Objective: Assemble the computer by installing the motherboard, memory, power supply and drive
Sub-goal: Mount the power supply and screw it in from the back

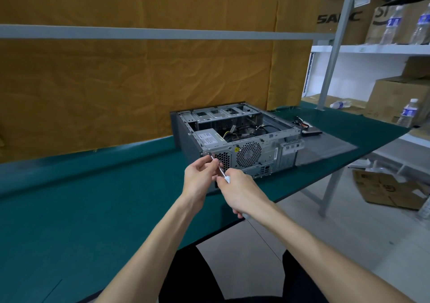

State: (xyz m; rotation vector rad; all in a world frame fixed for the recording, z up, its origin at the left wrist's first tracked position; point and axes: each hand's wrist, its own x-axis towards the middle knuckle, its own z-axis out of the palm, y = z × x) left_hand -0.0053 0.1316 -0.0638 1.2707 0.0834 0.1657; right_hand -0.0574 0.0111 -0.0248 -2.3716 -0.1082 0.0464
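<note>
Green mat covers the desk, and a big wrinkled yellow-brown cloth hangs behind it.

On the desk, toward its far right part, lies the open computer case. It lies flat on its side with the open side facing up. Its long way runs from the near edge of the desk toward the far edge, slanted a little to the right. The back panel, with its round fan grille, faces the person. Inside, at the near left corner of the case, sits the power supply with a white label on top. Black and yellow cables lie in the middle of the case, and empty metal drive bays are at the far end.

A screwdriver points at a screw at the top left corner of the back panel. The left hand pinches the thin metal shaft with fingertips. The right hand is curled round the handle, just beside the left hand. Both hands are in front of the lower left part of the back panel and hide it.

Beside the case, toward the right edge of the desk, a flat grey side panel lies on the mat. Past it, near the far right corner, rests a dark drive with loose wires.

Shelves on the right hold cardboard boxes and water bottles. An open box sits on the floor.
</note>
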